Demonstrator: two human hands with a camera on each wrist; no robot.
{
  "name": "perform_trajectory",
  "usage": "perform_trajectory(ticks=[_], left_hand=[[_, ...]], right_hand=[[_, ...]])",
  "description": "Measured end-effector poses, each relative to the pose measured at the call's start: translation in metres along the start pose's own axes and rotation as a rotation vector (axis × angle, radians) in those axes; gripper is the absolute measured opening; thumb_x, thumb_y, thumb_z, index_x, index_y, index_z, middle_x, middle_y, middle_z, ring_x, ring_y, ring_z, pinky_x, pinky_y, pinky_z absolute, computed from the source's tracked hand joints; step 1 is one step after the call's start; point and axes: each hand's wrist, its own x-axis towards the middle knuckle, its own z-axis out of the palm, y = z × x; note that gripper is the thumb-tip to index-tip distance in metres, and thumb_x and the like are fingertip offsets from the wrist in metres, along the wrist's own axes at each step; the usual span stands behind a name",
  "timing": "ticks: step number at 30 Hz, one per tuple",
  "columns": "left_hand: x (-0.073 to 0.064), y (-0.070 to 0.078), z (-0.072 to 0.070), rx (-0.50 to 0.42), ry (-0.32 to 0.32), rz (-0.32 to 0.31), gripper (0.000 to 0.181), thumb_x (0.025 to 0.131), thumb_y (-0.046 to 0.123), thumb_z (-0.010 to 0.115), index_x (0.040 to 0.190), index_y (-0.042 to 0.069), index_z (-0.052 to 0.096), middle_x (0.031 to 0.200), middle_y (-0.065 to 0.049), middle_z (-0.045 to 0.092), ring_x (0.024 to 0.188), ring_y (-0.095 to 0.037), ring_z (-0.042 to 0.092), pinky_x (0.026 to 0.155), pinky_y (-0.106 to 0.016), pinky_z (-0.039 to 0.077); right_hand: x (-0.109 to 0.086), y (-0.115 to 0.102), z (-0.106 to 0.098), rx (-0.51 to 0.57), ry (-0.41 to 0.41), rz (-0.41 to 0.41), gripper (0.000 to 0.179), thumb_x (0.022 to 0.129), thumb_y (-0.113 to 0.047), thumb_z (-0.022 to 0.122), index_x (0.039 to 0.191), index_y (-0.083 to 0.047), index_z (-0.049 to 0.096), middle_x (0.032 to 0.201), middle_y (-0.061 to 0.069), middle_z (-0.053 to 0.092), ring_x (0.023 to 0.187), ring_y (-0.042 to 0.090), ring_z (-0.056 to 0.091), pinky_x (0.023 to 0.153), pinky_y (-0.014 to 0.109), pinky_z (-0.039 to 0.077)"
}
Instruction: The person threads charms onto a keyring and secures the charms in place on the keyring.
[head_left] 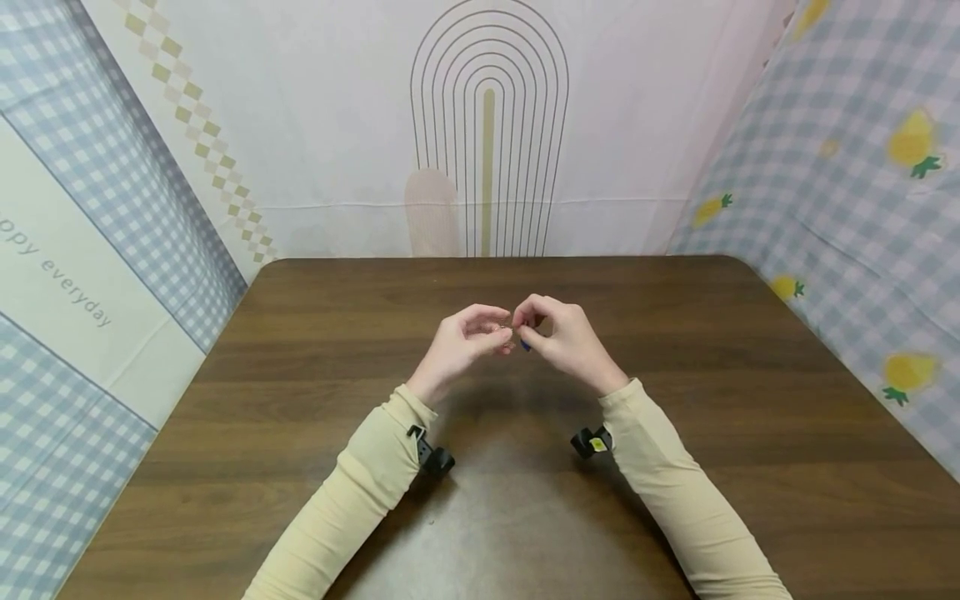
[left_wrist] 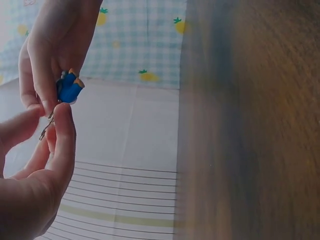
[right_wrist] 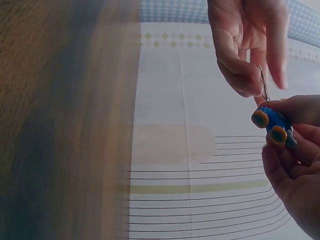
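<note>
A keychain hangs between my hands above the table, a small blue figure (right_wrist: 282,122) with orange-rimmed feet and a thin metal ring or chain (right_wrist: 264,84). My right hand (head_left: 562,337) pinches the figure near its top, thumb and fingers partly covering it. Opposite it, my left hand (head_left: 468,333) has its thumb and fingers bent around the metal part, the thumb touching it. In the left wrist view, the metal part (left_wrist: 47,125) runs between the left thumb and fingers, and the blue figure (left_wrist: 70,89) sticks out below the right fingers.
A brown wooden table (head_left: 300,350) lies beneath both hands. Behind it hangs a pale patterned cloth (head_left: 337,125), with checked cloth (head_left: 847,208) at the right side. Black wrist cameras (head_left: 435,457) are strapped to the sleeves.
</note>
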Motion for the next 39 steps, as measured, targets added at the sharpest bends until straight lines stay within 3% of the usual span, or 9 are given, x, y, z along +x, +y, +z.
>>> perform_trajectory(ticks=[7,11,14,18,22,26,29,39], left_hand=[[-0.0004,-0.0019,-0.0013,-0.073,0.099,-0.041,0.028,0.087,-0.005,0.064,0.115,-0.006,0.062,0.084,-0.005,0.065,0.071,-0.009,0.07,0.088,-0.041,0.057],[0.0005,-0.004,-0.0024,-0.068,0.109,-0.07,0.026,0.088,-0.004,0.064,0.113,-0.01,0.065,0.096,-0.02,0.073,0.069,-0.008,0.07,0.093,-0.044,0.055],[0.0013,-0.0053,-0.0033,-0.027,0.099,-0.077,0.026,0.088,-0.003,0.064,0.112,-0.011,0.066,0.103,-0.029,0.07,0.067,-0.009,0.07,0.087,-0.039,0.058],[0.0024,-0.0049,-0.0042,0.017,0.07,-0.073,0.024,0.088,-0.005,0.064,0.11,-0.012,0.067,0.095,-0.025,0.072,0.066,-0.008,0.068,0.067,-0.025,0.057],[0.0023,-0.0033,-0.0042,0.036,0.025,-0.078,0.023,0.089,-0.003,0.063,0.111,-0.011,0.067,0.09,-0.014,0.074,0.067,-0.005,0.067,0.062,-0.02,0.053],[0.0012,-0.0015,-0.0047,0.024,0.022,-0.091,0.024,0.089,0.002,0.065,0.112,-0.007,0.068,0.084,-0.001,0.073,0.069,-0.005,0.066,0.067,-0.022,0.053],[-0.0002,0.0002,-0.0049,0.028,0.018,-0.096,0.027,0.087,0.004,0.068,0.112,-0.005,0.068,0.086,0.002,0.073,0.074,-0.006,0.066,0.073,-0.026,0.054],[0.0,0.0007,-0.0051,0.026,0.016,-0.116,0.024,0.089,-0.004,0.062,0.113,-0.008,0.066,0.103,-0.024,0.071,0.072,-0.008,0.068,0.083,-0.041,0.056]], right_hand=[[-0.0002,0.0014,0.0,0.006,-0.023,0.011,0.009,0.086,0.002,0.066,0.088,-0.006,0.064,0.081,0.005,0.065,0.075,0.014,0.057,0.07,0.028,0.049],[-0.0008,0.0033,0.001,-0.01,-0.056,-0.009,0.008,0.086,0.001,0.068,0.09,-0.005,0.065,0.081,0.005,0.064,0.076,0.014,0.056,0.069,0.031,0.049],[-0.0011,0.0044,0.0021,-0.015,-0.078,-0.044,0.008,0.086,0.0,0.069,0.089,-0.005,0.064,0.08,0.005,0.063,0.075,0.013,0.056,0.067,0.035,0.051],[-0.0011,0.0047,0.0023,-0.028,-0.086,-0.083,0.009,0.085,0.0,0.07,0.089,-0.006,0.064,0.081,0.004,0.064,0.075,0.013,0.057,0.067,0.036,0.052],[-0.0006,0.0043,0.0011,-0.052,-0.065,-0.091,0.01,0.085,0.003,0.068,0.089,-0.006,0.064,0.081,0.004,0.064,0.075,0.013,0.058,0.067,0.032,0.05],[-0.0001,0.0041,0.0005,-0.052,-0.058,-0.081,0.01,0.085,0.003,0.067,0.089,-0.006,0.065,0.08,0.004,0.064,0.075,0.013,0.057,0.067,0.032,0.05],[0.0,0.0044,0.0006,-0.047,-0.052,-0.076,0.009,0.086,0.003,0.068,0.089,-0.006,0.065,0.08,0.005,0.063,0.075,0.013,0.056,0.067,0.035,0.051],[-0.0005,0.0053,0.0005,-0.044,-0.045,-0.082,0.009,0.085,0.003,0.068,0.089,-0.006,0.065,0.079,0.004,0.063,0.074,0.013,0.057,0.066,0.032,0.05]])
